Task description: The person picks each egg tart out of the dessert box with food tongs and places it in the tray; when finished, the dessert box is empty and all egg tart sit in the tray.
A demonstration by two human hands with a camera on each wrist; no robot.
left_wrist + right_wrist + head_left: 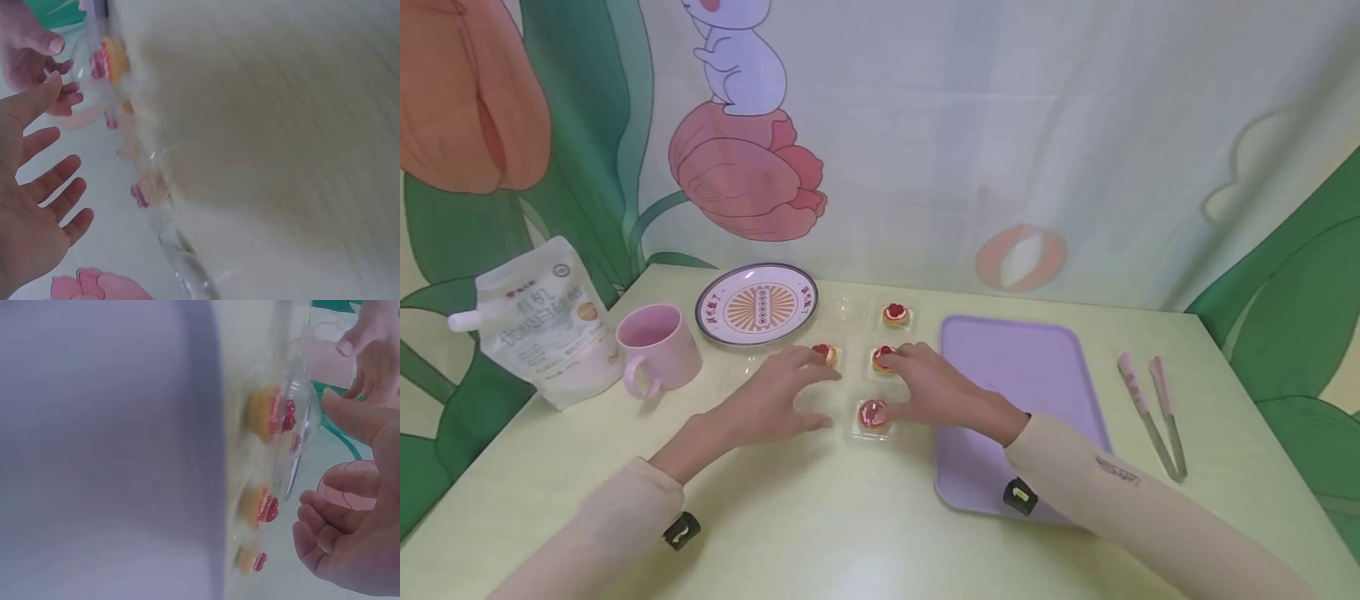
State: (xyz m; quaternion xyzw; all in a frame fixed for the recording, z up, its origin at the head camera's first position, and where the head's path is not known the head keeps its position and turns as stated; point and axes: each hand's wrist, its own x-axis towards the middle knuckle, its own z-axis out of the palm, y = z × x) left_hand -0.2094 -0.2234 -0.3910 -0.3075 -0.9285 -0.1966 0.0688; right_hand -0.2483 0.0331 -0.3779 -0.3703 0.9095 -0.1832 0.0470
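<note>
One left hand and one right hand are loosely open, I see, holding nothing; the nearest tart sits under its clear cover, left of the purple tray. A careless right thumb could press this cover into the topping.

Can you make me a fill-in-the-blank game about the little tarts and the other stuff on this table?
1. The tray is coloured ____.
2. The pink mug stands between the white pouch and the round ____.
3. In the head view, the hand whose thumb overlaps the lowest tart is the ____ one.

Missing words: purple; plate; right.
</note>
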